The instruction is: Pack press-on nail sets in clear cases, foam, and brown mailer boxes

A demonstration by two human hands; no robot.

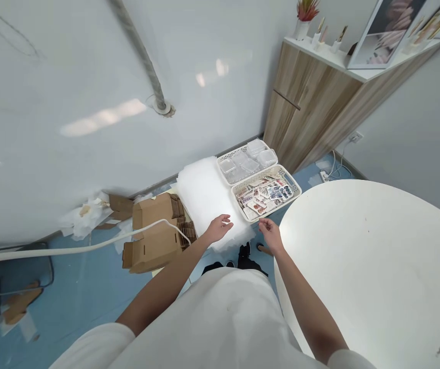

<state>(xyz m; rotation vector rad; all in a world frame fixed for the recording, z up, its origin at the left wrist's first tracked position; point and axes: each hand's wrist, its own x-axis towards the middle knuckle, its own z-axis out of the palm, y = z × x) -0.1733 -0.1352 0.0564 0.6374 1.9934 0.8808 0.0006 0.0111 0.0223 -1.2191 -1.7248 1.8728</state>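
Note:
My left hand (218, 228) hovers over the near part of a stack of white foam sheets (204, 192). Its fingers are loosely bent and apart, with nothing visible in them. By the near edge of a white basket (297, 193) is my right hand (271, 234), its fingers slightly curled and no object seen between them. Inside that basket lie many printed cards of press-on nails (280, 192). A second white basket (222, 171) behind it holds several clear plastic boxes (249, 164).
Flattened brown cardboard boxes (154, 236) are piled left of the foam, with a white hose or cable (89, 249) crossing over them. A round white table (373, 266) stands at my right. A wooden cabinet (312, 97) is behind the baskets; scraps (89, 215) lie along the wall.

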